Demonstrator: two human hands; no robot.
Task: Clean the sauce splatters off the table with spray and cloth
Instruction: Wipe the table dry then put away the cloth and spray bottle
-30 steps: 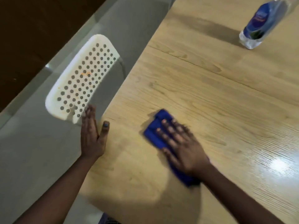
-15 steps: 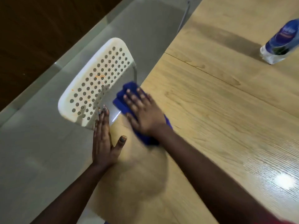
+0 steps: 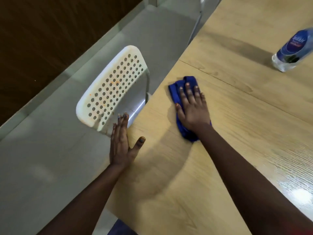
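A broad stretch of bare wooden table (image 3: pixel 237 133) is lying open between the blue cloth (image 3: pixel 182 106) and the bottle (image 3: pixel 293 51), which is standing well beyond the cloth at the far right as the only upright obstacle on the surface. The right hand (image 3: pixel 193 109) is pressing flat on the cloth. To the cloth's left, the left hand (image 3: pixel 121 146) is lining the table edge, with a perforated white chair back (image 3: pixel 110 89) rising just beside it.
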